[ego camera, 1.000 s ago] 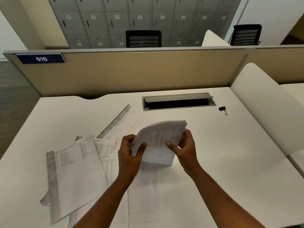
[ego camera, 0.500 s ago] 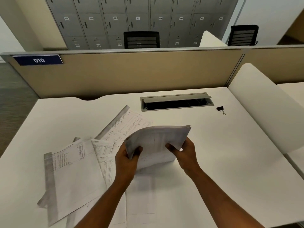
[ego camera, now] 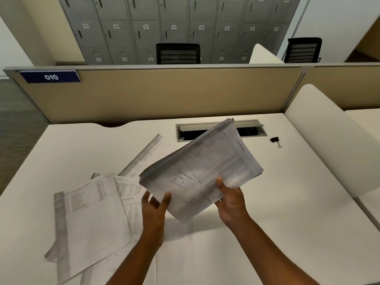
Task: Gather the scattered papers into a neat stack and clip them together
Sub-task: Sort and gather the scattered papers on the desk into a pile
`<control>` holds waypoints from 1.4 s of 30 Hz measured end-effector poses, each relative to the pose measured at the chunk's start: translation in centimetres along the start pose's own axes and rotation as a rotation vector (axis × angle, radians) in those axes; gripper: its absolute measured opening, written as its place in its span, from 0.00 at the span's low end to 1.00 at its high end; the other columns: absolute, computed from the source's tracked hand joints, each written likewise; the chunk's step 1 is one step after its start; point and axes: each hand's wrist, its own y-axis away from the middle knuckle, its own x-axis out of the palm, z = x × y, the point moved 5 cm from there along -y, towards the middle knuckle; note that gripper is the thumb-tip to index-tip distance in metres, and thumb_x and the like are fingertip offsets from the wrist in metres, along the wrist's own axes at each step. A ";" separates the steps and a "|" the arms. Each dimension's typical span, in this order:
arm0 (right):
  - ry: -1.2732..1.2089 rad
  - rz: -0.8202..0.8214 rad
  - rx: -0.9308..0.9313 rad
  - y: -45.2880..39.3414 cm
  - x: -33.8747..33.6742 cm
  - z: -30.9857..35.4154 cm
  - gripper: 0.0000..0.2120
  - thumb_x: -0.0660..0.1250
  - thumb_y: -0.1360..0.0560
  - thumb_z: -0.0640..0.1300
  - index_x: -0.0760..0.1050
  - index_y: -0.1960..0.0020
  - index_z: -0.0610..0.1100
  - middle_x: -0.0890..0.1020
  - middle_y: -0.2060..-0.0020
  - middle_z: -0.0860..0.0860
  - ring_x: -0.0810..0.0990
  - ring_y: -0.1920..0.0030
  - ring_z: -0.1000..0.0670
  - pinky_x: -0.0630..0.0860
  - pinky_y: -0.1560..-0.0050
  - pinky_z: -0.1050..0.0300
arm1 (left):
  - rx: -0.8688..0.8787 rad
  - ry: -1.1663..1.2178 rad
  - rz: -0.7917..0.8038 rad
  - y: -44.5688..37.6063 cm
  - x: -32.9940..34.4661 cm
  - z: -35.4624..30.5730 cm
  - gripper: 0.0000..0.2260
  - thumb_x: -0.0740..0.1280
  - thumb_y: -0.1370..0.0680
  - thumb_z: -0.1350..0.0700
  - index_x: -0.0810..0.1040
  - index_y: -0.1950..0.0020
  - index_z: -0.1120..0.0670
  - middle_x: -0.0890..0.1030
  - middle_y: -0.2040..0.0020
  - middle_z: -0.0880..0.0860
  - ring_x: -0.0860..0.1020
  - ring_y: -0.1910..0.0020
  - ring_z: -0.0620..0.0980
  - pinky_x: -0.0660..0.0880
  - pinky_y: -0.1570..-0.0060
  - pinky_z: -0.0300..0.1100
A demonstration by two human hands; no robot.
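The right hand [ego camera: 231, 199] has its grip clamped on the near edge of a stack of papers [ego camera: 202, 171], thumb on top and the other fingers hidden underneath. The stack is lifted off the table [ego camera: 298, 202] and fans up and away from that grip, tilted. The left hand [ego camera: 154, 208] is just left of the stack's lower corner, fingers spread apart; whether they touch the paper cannot be told. Loose sheets [ego camera: 90, 212] lie flat left of both hands. A black binder clip [ego camera: 275, 140] lies well beyond the right hand, farther right.
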 end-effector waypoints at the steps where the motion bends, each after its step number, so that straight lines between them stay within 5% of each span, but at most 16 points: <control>1: -0.033 0.022 0.037 0.3 0.2 -0.6 0.29 0.73 0.27 0.35 0.72 0.27 0.48 0.82 0.35 0.43 0.80 0.35 0.40 0.79 0.38 0.37 | 0.010 -0.036 0.015 -0.1 0.2 -0.2 0.36 0.74 0.31 0.45 0.65 0.27 0.52 0.75 0.33 0.55 0.76 0.35 0.58 0.72 0.34 0.57; 5: -0.031 0.041 0.115 0.7 -0.2 -0.9 0.29 0.72 0.28 0.35 0.73 0.28 0.45 0.83 0.36 0.43 0.83 0.38 0.42 0.83 0.48 0.45 | 0.105 -0.028 0.027 -0.7 -0.1 -2.2 0.25 0.71 0.26 0.49 0.71 0.31 0.52 0.80 0.38 0.54 0.80 0.41 0.56 0.79 0.43 0.56; 8: 0.005 0.005 0.027 -0.7 -2.2 2.6 0.27 0.71 0.28 0.35 0.74 0.30 0.40 0.82 0.37 0.40 0.83 0.39 0.41 0.84 0.45 0.46 | 0.180 -0.076 0.043 -1.3 -1.5 -3.9 0.24 0.70 0.25 0.49 0.72 0.30 0.52 0.81 0.38 0.53 0.80 0.40 0.55 0.79 0.43 0.56; 13: 0.530 0.134 -0.044 -2.0 -3.7 7.9 0.24 0.80 0.33 0.44 0.81 0.38 0.44 0.86 0.46 0.40 0.85 0.46 0.38 0.84 0.51 0.50 | 0.287 -0.280 0.049 -1.3 -2.7 -5.6 0.20 0.68 0.26 0.43 0.76 0.36 0.50 0.82 0.45 0.47 0.81 0.47 0.48 0.82 0.51 0.47; 16: 0.753 0.234 -0.190 -1.6 -2.5 7.9 0.17 0.82 0.32 0.43 0.85 0.45 0.47 0.88 0.50 0.46 0.86 0.49 0.45 0.81 0.52 0.54 | 0.349 -0.390 0.049 -0.6 -1.7 -5.3 0.13 0.67 0.23 0.47 0.77 0.40 0.48 0.82 0.48 0.46 0.81 0.49 0.48 0.77 0.59 0.34; 19: 0.780 0.089 -0.344 -1.0 -2.2 6.5 0.10 0.78 0.27 0.41 0.86 0.50 0.55 0.88 0.54 0.52 0.87 0.54 0.52 0.81 0.56 0.60 | 0.364 -0.425 0.010 0.5 -0.7 -4.7 0.14 0.66 0.21 0.49 0.74 0.36 0.50 0.80 0.45 0.48 0.79 0.47 0.50 0.75 0.63 0.28; 24: 0.729 -0.053 -0.494 0.9 -1.3 4.5 0.11 0.76 0.25 0.47 0.82 0.48 0.62 0.86 0.53 0.60 0.84 0.51 0.60 0.78 0.54 0.69 | 0.470 -0.367 -0.060 1.7 -1.0 -5.4 0.20 0.67 0.24 0.48 0.72 0.33 0.51 0.78 0.38 0.51 0.76 0.39 0.50 0.74 0.39 0.45; 29: 0.828 -0.018 -0.540 1.5 -1.9 3.1 0.21 0.76 0.25 0.40 0.76 0.35 0.48 0.83 0.44 0.60 0.80 0.40 0.59 0.75 0.42 0.71 | 0.456 -0.368 -0.053 1.0 -1.8 -4.7 0.14 0.69 0.22 0.58 0.70 0.39 0.51 0.77 0.45 0.52 0.76 0.45 0.50 0.75 0.38 0.52; 35: 0.863 -0.090 -0.505 0.4 -2.3 3.5 0.14 0.73 0.23 0.39 0.77 0.44 0.55 0.83 0.50 0.59 0.82 0.45 0.52 0.78 0.48 0.68 | 0.467 -0.379 -0.061 0.0 -0.8 -4.3 0.15 0.66 0.20 0.61 0.68 0.36 0.51 0.74 0.35 0.50 0.71 0.35 0.45 0.66 0.34 0.38; 39: 0.902 -0.042 -0.638 0.8 -2.1 4.5 0.30 0.73 0.24 0.35 0.65 0.27 0.51 0.82 0.45 0.57 0.80 0.41 0.52 0.77 0.43 0.62 | 0.501 -0.348 -0.039 -0.5 -1.2 -4.3 0.19 0.69 0.22 0.61 0.67 0.36 0.48 0.73 0.40 0.46 0.72 0.39 0.40 0.68 0.34 0.37; 42: 1.245 0.056 -0.909 1.4 -1.4 5.1 0.27 0.66 0.21 0.35 0.67 0.24 0.50 0.77 0.41 0.52 0.80 0.44 0.54 0.77 0.49 0.69 | 0.608 -0.379 -0.002 -0.1 -0.8 -4.8 0.23 0.69 0.23 0.64 0.66 0.32 0.50 0.72 0.37 0.41 0.71 0.35 0.40 0.67 0.33 0.33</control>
